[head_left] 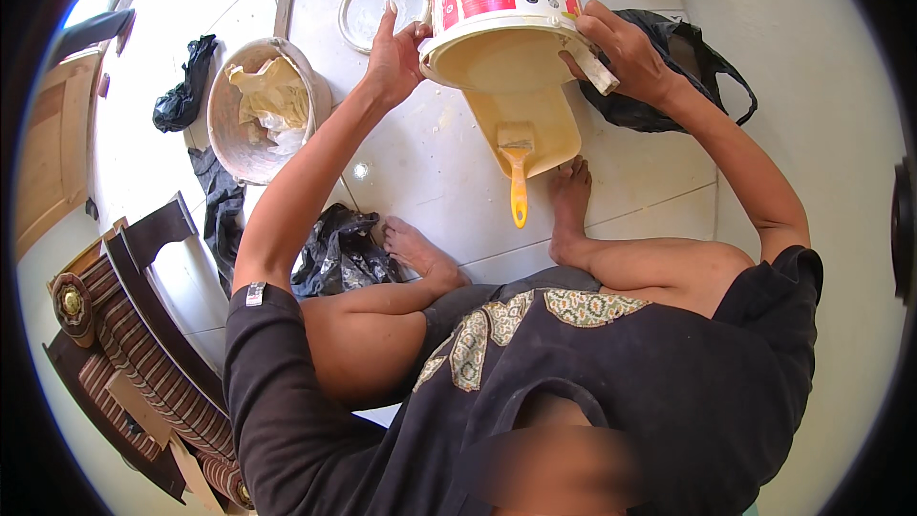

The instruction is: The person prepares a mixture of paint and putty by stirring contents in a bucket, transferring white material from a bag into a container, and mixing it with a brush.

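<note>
Between both hands a white paint bucket [497, 27] with a red panel is tipped, its mouth toward me, above a cream-coloured paint tray [559, 119]. Pale paint coats the bucket's inside. My left hand [394, 62] is closed against the left of its rim, some fingers hidden behind it. At the right rim my right hand [626, 53] grips the bucket, and a short paint-smeared stick [597, 70] shows by its fingers. In the tray rests a paintbrush [518, 172], its yellow handle hanging over the near edge. Whether paint is flowing, I cannot tell.
A round lid [384, 8] lies left of the bucket. Farther left stands a dirty pail [218, 124] with crumpled wrapping. Black plastic bags [346, 253] lie by my left foot and at right [621, 115]. A striped wooden chair [143, 325] is at lower left; a wall [812, 67] bounds the right.
</note>
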Motion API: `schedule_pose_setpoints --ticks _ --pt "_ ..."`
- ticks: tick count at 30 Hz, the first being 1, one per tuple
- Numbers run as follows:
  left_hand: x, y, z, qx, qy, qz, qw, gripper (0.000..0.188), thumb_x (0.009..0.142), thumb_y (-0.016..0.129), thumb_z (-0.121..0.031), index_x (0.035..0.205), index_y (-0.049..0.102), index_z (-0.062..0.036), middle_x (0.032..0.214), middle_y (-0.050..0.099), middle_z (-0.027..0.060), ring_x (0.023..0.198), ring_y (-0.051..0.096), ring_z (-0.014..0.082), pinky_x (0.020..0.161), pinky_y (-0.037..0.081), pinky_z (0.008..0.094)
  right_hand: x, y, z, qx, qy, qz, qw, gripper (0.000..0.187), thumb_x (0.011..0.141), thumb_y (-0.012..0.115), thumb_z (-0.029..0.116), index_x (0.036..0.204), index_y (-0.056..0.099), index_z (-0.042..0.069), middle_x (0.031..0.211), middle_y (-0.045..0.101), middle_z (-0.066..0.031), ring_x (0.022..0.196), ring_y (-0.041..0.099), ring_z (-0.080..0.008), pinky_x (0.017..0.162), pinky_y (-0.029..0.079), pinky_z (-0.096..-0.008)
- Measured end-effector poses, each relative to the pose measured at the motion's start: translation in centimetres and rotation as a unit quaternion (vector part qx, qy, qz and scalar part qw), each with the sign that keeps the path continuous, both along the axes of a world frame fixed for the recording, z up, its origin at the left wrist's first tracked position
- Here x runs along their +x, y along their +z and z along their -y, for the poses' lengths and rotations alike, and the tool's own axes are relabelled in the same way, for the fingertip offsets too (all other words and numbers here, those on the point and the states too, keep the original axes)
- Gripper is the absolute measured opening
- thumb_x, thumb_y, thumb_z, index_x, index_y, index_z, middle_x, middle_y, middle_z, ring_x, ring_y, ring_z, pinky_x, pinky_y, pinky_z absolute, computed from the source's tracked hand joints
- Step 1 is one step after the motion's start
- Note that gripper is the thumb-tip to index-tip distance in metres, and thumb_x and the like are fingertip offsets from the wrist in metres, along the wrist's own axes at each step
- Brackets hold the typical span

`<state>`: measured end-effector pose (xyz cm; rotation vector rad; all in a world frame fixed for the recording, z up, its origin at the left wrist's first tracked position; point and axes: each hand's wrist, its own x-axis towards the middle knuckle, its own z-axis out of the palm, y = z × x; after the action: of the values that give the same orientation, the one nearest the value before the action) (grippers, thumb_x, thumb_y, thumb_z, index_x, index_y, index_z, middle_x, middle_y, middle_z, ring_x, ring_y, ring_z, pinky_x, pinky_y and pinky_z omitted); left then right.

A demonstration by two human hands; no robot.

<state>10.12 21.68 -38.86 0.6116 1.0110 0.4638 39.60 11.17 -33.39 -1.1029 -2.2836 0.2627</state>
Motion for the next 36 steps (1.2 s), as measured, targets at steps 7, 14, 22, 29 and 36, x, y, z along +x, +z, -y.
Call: schedule_pose_setpoints --ticks 7,14,22,29,36 --pt "-0.13 -0.37 -0.16 -0.005 -0.001 0.004 1.000 0.066 0.095 0.014 -0.073 0.082 0.042 -0.0150 0.101 0.054 0.0047 0.110 0.057 0.0192 0.099 0.048 0.0462 0.04 0.10 -0.06 -0.007 0.002 -0.005 1.000 0.038 0.081 0.074 0.010 0.103 0.044 0.004 0.101 0.054 -0.0179 0.078 0.059 -0.0390 0.066 0.056 -0.0406" --pt "-0.03 -0.30 -0.15 -0.003 0.006 -0.005 1.000 0.066 0.095 0.014 -0.073 0.082 0.042 -0.0153 0.101 0.055 0.0047 0.110 0.057 0.0195 0.100 0.047 0.0468 -0.08 0.21 -0.07 -0.011 0.002 0.001 1.000 0.036 0.081 0.073 0.010 0.103 0.045 0.004 0.102 0.055 -0.0179 0.079 0.060 -0.0392 0.067 0.056 -0.0406" --pt "0.05 -0.25 -0.10 -0.008 0.008 -0.010 1.000 0.066 0.095 0.014 -0.073 0.083 0.042 -0.0150 0.102 0.057 0.0057 0.112 0.056 0.0202 0.101 0.045 0.0466 -0.20 0.10 -0.08 -0.004 0.001 0.001 1.000 0.036 0.081 0.073 0.011 0.102 0.045 0.004 0.099 0.054 -0.0171 0.078 0.060 -0.0385 0.066 0.056 -0.0404" --pt "0.14 -0.07 -0.09 -0.017 0.006 -0.007 1.000 0.066 0.096 0.013 -0.072 0.083 0.043 -0.0147 0.104 0.058 0.0066 0.111 0.057 0.0205 0.102 0.043 0.0461 -0.13 0.16 -0.15 -0.007 -0.004 -0.002 1.000 0.036 0.080 0.074 0.011 0.101 0.045 0.004 0.100 0.054 -0.0167 0.077 0.060 -0.0377 0.065 0.056 -0.0404" --pt "0.05 -0.04 -0.20 -0.013 0.009 -0.013 1.000 0.065 0.096 0.012 -0.071 0.080 0.043 -0.0154 0.100 0.059 0.0062 0.107 0.058 0.0199 0.100 0.046 0.0441 -0.31 0.46 -0.20 -0.003 -0.004 -0.001 1.000 0.037 0.080 0.074 0.011 0.101 0.045 0.004 0.101 0.055 -0.0170 0.077 0.060 -0.0377 0.065 0.056 -0.0406"
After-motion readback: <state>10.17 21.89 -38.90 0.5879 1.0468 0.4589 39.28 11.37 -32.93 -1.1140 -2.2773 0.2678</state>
